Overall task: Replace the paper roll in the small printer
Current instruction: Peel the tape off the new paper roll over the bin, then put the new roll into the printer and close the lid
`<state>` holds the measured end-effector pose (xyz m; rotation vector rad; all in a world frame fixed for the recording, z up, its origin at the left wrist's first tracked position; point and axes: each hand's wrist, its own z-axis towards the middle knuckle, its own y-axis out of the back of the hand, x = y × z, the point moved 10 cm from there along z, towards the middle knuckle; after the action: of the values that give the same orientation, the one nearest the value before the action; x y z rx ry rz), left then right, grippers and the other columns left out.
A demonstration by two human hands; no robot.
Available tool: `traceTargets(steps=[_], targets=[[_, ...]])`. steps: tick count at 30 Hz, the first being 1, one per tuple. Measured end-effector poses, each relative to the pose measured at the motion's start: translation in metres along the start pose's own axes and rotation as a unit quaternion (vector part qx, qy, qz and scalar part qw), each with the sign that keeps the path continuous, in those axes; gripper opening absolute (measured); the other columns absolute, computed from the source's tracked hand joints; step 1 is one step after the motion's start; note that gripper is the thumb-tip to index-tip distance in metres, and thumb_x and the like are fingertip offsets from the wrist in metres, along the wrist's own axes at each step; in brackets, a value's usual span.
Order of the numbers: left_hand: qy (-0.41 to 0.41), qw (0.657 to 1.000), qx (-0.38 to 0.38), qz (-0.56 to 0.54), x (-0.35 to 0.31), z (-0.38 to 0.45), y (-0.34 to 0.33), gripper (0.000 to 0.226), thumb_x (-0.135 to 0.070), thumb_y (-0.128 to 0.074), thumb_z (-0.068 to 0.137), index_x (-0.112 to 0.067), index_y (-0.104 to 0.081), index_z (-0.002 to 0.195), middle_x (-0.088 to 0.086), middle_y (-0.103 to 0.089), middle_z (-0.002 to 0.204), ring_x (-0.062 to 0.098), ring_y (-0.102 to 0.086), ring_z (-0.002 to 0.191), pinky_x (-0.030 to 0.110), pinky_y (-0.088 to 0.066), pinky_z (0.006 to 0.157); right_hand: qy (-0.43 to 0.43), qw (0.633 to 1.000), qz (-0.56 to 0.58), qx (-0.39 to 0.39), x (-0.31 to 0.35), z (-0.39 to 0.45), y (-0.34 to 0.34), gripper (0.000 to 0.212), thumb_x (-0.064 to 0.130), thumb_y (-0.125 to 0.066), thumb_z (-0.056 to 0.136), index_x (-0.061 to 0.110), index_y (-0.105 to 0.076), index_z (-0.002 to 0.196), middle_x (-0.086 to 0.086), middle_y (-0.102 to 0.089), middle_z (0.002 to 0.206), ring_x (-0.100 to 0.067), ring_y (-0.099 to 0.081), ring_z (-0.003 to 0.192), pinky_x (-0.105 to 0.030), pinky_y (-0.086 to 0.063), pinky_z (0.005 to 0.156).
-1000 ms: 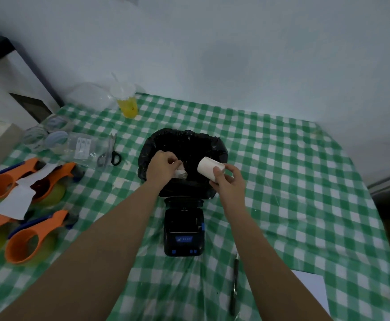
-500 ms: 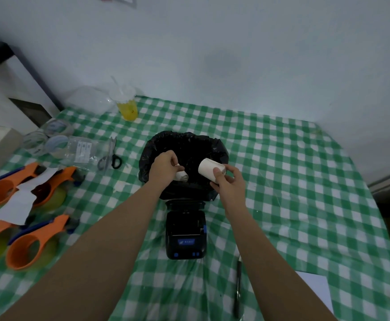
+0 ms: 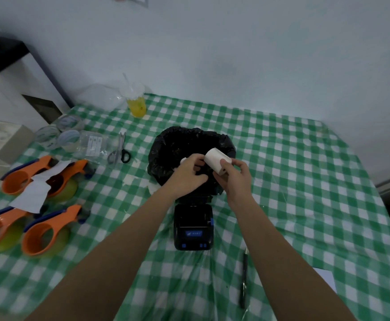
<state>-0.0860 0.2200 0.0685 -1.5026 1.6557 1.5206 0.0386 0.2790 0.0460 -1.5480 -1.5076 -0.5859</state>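
The two hands have closed together over the black-lined waste bin [image 3: 166,144]: half a second ago they were apart, the left hand [image 3: 187,173] at the bin's near left rim with a small white scrap; now its fingers reach across to the end of the white paper roll [image 3: 217,162] that the right hand [image 3: 234,177] grips between thumb and fingers. A bit of white still shows behind the left knuckles, so that hand seems curled around the scrap, though I cannot tell how firmly. This looks like picking at the new roll's loose end or wrapper, with loading into the printer still to come.

The green-and-white checked tablecloth [image 3: 305,181] covers the table. The small black printer [image 3: 192,228] sits just below the bin, between the forearms, apart from the roll; whether its lid is open is unclear. Four orange tape dispensers [image 3: 43,230] lie at the left, well apart, with scissors [image 3: 119,150] beyond them. A dark pen [image 3: 243,281] lies near the right forearm. Nothing blocks the way to the printer.
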Motion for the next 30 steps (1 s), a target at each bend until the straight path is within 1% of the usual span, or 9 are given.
traceTargets(steps=[3,7,11,13,19,21,23,26,30], targets=[[-0.021,1.0,-0.01,-0.022,-0.006,-0.016,-0.01,0.068,-0.024,-0.069,0.081,-0.019,-0.032,0.138,-0.002,-0.049,0.122,0.012,-0.053,0.109,0.028,-0.046,0.091,-0.001,1.0,-0.027,0.016,-0.003,-0.005,-0.002,0.015,0.014,-0.064,0.084,0.016,-0.05,0.088,-0.016,-0.054,0.116,-0.034,-0.059,0.106,-0.033,-0.057,0.072],[-0.029,0.996,-0.062,-0.054,-0.007,-0.031,-0.011,0.068,-0.024,-0.068,0.083,-0.017,-0.03,0.14,0.004,-0.059,0.117,0.012,-0.06,0.098,0.018,-0.05,0.075,0.026,0.995,-0.075,0.06,-0.004,-0.022,0.0,0.016,0.024,-0.063,0.086,0.019,-0.049,0.082,-0.008,-0.059,0.097,-0.027,-0.063,0.09,-0.033,-0.056,0.072],[-0.01,0.993,-0.085,-0.082,0.001,-0.044,-0.011,0.061,-0.021,-0.06,0.089,-0.024,-0.03,0.142,0.005,-0.057,0.124,0.019,-0.059,0.106,0.039,-0.052,0.095,0.068,0.981,-0.105,0.148,0.004,-0.042,0.002,0.018,0.01,-0.044,0.094,0.017,-0.055,0.081,-0.005,-0.062,0.093,-0.023,-0.062,0.092,-0.032,-0.056,0.082],[-0.013,0.991,-0.068,-0.113,-0.002,-0.053,-0.014,0.061,-0.014,-0.055,0.092,-0.025,-0.026,0.145,0.002,-0.049,0.131,0.018,-0.056,0.109,0.04,-0.05,0.1,0.108,0.958,-0.174,0.2,0.009,-0.053,0.003,0.027,0.0,-0.039,0.091,0.016,-0.06,0.09,-0.005,-0.064,0.097,-0.02,-0.063,0.093,-0.031,-0.055,0.084],[0.014,0.992,-0.017,-0.122,0.01,-0.08,-0.031,0.059,-0.009,-0.047,0.094,-0.029,-0.024,0.145,0.0,-0.032,0.152,0.015,-0.048,0.117,0.026,-0.049,0.082,0.291,0.844,-0.407,0.195,0.022,-0.078,0.01,0.014,0.008,-0.061,0.086,0.017,-0.059,0.096,0.005,-0.065,0.086,-0.012,-0.064,0.082,-0.025,-0.052,0.076],[0.022,0.994,-0.003,-0.111,0.016,-0.088,-0.037,0.059,-0.007,-0.046,0.093,-0.031,-0.027,0.144,0.0,-0.036,0.15,0.018,-0.049,0.116,0.024,-0.047,0.076,0.313,0.796,-0.474,0.208,0.018,-0.085,0.009,0.023,0.013,-0.063,0.086,0.018,-0.055,0.106,0.004,-0.063,0.087,-0.015,-0.062,0.078,-0.028,-0.052,0.072],[0.035,0.993,0.02,-0.108,0.023,-0.097,-0.042,0.059,-0.005,-0.045,0.092,-0.029,-0.028,0.144,0.0,-0.037,0.149,0.022,-0.046,0.123,0.026,-0.046,0.082,0.361,0.726,-0.545,0.212,0.014,-0.095,0.006,0.037,0.018,-0.065,0.085,0.022,-0.053,0.119,-0.001,-0.059,0.098,-0.019,-0.056,0.079,-0.031,-0.049,0.071],[0.057,0.993,0.054,-0.085,0.038,-0.107,-0.048,0.057,-0.006,-0.045,0.093,-0.029,-0.031,0.143,0.001,-0.041,0.144,0.019,-0.044,0.127,0.036,-0.043,0.103,0.449,0.599,-0.624,0.224,-0.002,-0.11,-0.002,0.046,0.025,-0.068,0.082,0.02,-0.055,0.126,-0.012,-0.054,0.115,-0.028,-0.05,0.098,-0.031,-0.042,0.081],[0.091,0.993,0.059,-0.035,0.061,-0.109,-0.041,0.057,-0.008,-0.05,0.089,-0.02,-0.03,0.141,0.006,-0.054,0.12,0.021,-0.055,0.108,0.035,-0.046,0.094,0.417,0.565,-0.656,0.278,-0.031,-0.11,-0.009,0.046,0.026,-0.066,0.083,0.019,-0.055,0.128,-0.009,-0.053,0.134,-0.03,-0.043,0.121,-0.042,-0.037,0.105]])
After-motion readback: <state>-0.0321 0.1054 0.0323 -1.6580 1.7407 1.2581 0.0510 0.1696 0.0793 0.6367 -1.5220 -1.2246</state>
